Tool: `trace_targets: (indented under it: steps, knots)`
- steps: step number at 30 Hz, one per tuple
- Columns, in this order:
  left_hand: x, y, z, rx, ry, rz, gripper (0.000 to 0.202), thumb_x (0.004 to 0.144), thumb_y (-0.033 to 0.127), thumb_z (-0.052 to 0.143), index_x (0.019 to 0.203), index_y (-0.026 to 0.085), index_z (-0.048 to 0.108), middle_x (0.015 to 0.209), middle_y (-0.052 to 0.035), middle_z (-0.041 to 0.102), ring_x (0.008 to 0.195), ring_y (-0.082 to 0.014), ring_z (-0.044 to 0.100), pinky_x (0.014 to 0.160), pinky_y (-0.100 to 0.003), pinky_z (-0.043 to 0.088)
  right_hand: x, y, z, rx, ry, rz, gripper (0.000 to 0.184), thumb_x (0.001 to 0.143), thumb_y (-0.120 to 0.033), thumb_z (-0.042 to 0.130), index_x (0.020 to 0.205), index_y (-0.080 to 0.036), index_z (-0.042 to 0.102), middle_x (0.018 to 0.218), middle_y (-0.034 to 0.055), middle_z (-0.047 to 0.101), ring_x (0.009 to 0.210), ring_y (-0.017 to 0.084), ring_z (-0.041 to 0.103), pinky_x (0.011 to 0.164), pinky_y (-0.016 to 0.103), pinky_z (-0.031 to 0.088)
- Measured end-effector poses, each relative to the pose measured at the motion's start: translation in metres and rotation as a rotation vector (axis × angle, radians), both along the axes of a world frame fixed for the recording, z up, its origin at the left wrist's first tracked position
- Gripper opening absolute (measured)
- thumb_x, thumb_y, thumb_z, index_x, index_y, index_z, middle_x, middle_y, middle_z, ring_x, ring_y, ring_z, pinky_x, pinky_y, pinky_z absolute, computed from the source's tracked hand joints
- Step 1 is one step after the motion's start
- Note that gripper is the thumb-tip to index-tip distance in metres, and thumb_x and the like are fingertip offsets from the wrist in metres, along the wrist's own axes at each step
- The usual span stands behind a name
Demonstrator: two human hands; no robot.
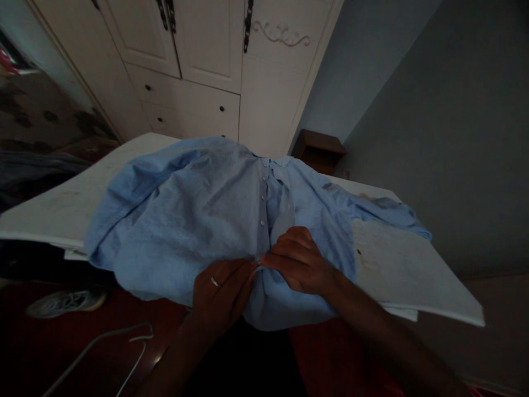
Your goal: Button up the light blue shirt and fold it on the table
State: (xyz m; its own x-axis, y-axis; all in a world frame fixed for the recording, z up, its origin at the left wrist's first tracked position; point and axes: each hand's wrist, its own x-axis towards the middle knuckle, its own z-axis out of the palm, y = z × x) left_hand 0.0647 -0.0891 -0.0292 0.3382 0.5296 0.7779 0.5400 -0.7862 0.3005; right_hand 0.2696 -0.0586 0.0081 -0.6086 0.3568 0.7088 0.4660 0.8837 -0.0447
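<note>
A light blue button-up shirt [206, 198] lies spread over a white table, its collar toward the far edge and its hem hanging over the near edge. My left hand [223, 286], with a ring on one finger, pinches the front placket low down. Against its fingertips, my right hand [300, 262] grips the opposite front edge at the same spot. Several pale buttons run up the placket above the hands, and the two fronts lie apart there. Whatever small part sits between my fingertips is hidden.
The white table [413, 270] has stains on its right side. Behind it stand a cream wardrobe [206, 49] and a small brown wooden box-like piece [318, 149]. Below left, a shoe [68, 303] and a white cable [103, 336] lie on the red floor.
</note>
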Motion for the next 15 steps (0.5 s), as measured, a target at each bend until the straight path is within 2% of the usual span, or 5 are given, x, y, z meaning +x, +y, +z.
trace_targets:
  steps: [4, 15]
  knots:
    - [-0.0004, 0.0017, 0.0014, 0.025, 0.006, 0.002, 0.014, 0.085, 0.007, 0.06, 0.098, 0.011, 0.063, 0.086, -0.0073, 0.07, 0.076, -0.0144, 0.064, 0.07, -0.026, 0.054, -0.0005, 0.0014, -0.0006, -0.06, 0.026, 0.01, 0.02, 0.091, -0.014, 0.054, 0.104, -0.026, 0.063, 0.081, -0.0015, 0.065, 0.076, 0.013, 0.056, 0.075, 0.033, 0.041]
    - [0.0025, 0.0023, -0.0047, -0.011, 0.022, -0.021, 0.015, 0.085, 0.009, 0.06, 0.099, 0.011, 0.062, 0.087, -0.0077, 0.069, 0.076, -0.0159, 0.063, 0.068, -0.029, 0.052, -0.0026, -0.0012, 0.0011, -0.098, -0.06, -0.034, 0.025, 0.094, -0.013, 0.039, 0.088, -0.022, 0.063, 0.077, -0.0006, 0.064, 0.075, 0.014, 0.053, 0.077, 0.034, 0.036]
